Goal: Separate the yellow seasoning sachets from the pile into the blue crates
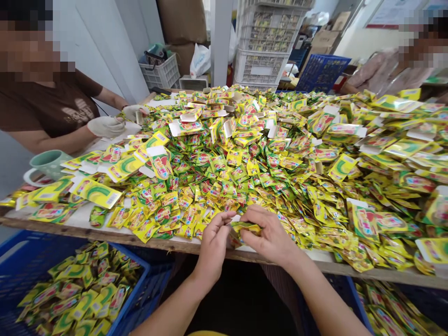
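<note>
A small yellow-green carton is between my two hands at the table's front edge, partly hidden by the fingers. My left hand closes on its left side with thumb and fingers. From the right, my right hand is curled over its upper part, and a white flap shows between the fingertips. Just beyond the hands spreads a pile of small candy sachets, green and yellow with fruit pictures. Unfilled-looking flat cartons with white flaps lie to the left, and more cartons lie to the right.
Blue crates of cartons stand below the table edge on both sides. A green mug is at the left. Gloved hands of a co-worker work at the far left; another person sits right. White crates are stacked behind.
</note>
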Action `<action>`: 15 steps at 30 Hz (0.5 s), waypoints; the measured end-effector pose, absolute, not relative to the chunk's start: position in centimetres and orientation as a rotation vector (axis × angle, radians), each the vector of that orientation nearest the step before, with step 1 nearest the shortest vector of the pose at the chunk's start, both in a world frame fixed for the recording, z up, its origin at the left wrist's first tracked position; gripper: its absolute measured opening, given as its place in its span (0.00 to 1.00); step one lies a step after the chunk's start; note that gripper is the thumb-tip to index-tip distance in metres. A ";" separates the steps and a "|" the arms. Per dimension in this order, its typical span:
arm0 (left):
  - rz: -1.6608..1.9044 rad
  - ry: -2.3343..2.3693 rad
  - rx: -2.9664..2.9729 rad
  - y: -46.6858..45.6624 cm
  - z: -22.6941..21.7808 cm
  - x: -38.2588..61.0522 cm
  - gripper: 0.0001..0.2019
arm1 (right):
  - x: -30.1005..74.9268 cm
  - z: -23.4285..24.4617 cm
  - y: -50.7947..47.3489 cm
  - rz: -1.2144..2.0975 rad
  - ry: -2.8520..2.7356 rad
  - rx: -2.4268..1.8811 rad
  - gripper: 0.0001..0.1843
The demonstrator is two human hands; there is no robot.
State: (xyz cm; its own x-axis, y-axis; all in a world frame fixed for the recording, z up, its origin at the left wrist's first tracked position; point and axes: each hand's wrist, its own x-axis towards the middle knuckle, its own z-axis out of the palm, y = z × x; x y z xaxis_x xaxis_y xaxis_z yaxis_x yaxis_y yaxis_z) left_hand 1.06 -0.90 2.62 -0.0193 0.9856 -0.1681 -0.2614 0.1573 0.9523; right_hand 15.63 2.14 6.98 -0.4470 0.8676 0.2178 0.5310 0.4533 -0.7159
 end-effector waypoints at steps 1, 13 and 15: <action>1.241 1.160 0.880 -0.9 2.6 1.0 0.14 | 15.6 6.9 2.2 0.792 -2.131 -1.127 0.07; 1.192 1.191 1.004 -1.2 2.0 1.0 0.16 | 16.5 8.1 1.6 0.647 -2.406 -1.166 0.08; 1.183 1.195 0.996 -1.2 2.2 1.0 0.15 | 16.4 8.5 1.9 0.601 -2.440 -1.257 0.08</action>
